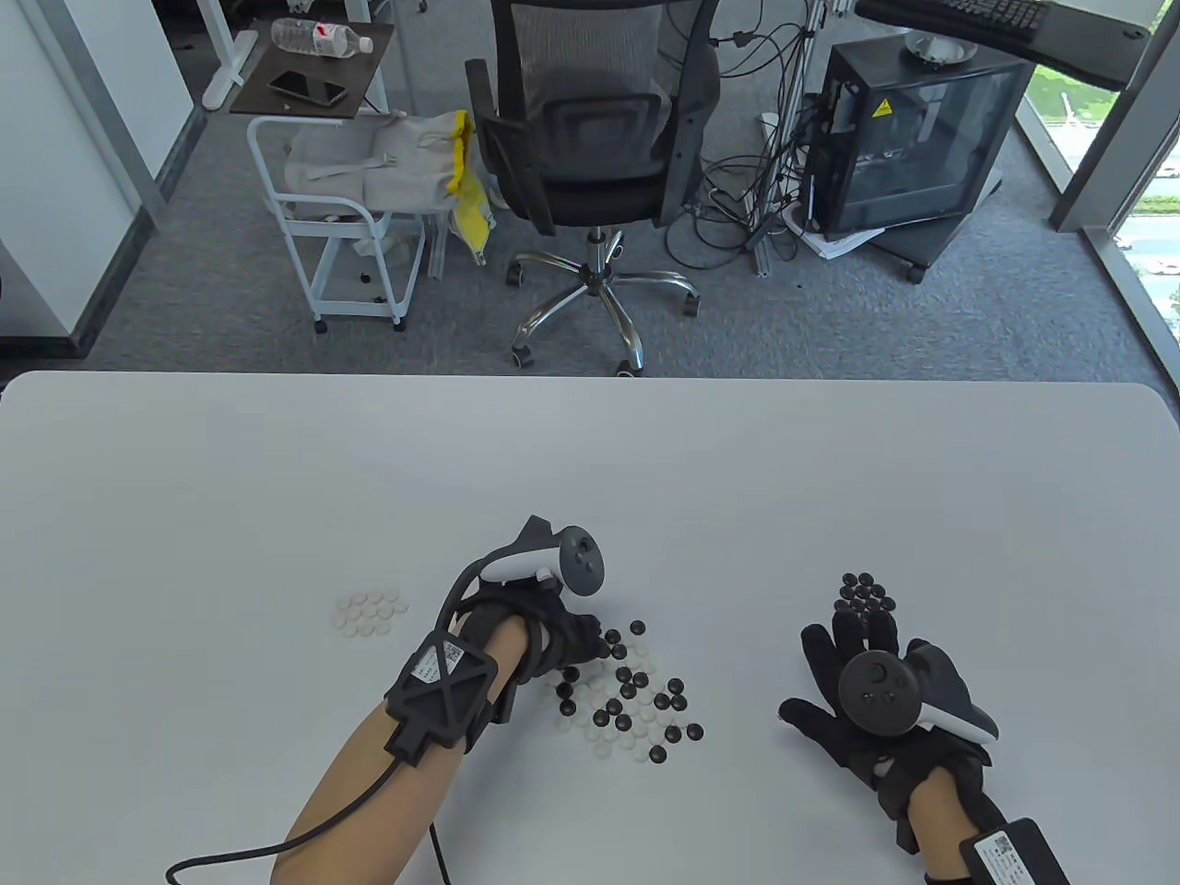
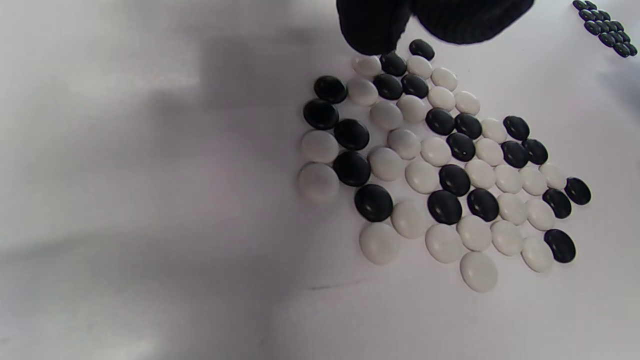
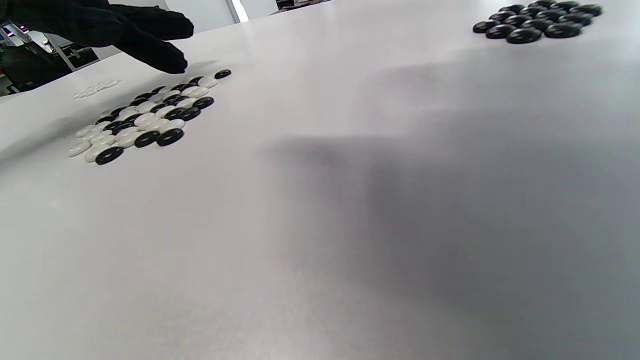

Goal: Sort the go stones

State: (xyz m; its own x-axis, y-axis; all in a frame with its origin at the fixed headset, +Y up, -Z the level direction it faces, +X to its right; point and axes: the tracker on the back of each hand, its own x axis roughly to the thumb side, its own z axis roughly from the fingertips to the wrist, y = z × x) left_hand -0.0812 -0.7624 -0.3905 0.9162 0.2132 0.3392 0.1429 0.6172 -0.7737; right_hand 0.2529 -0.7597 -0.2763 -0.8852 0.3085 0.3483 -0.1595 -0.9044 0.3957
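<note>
A mixed pile of black and white Go stones [image 1: 636, 701] lies at the table's centre front; it also fills the left wrist view [image 2: 440, 170]. My left hand [image 1: 597, 643] reaches down onto the pile's near-left edge, and its fingertips [image 2: 372, 30] touch stones there with nothing seen between them. A group of white stones [image 1: 371, 615] lies to the left. A group of black stones [image 1: 865, 593] lies to the right. My right hand [image 1: 830, 664] is spread open and empty just below the black group.
The white table [image 1: 277, 479] ends at a far edge [image 1: 590, 375]. An office chair [image 1: 590, 157], a white cart [image 1: 341, 230] and a computer case [image 1: 913, 138] stand on the floor beyond it. A cable [image 1: 304, 830] trails from my left forearm.
</note>
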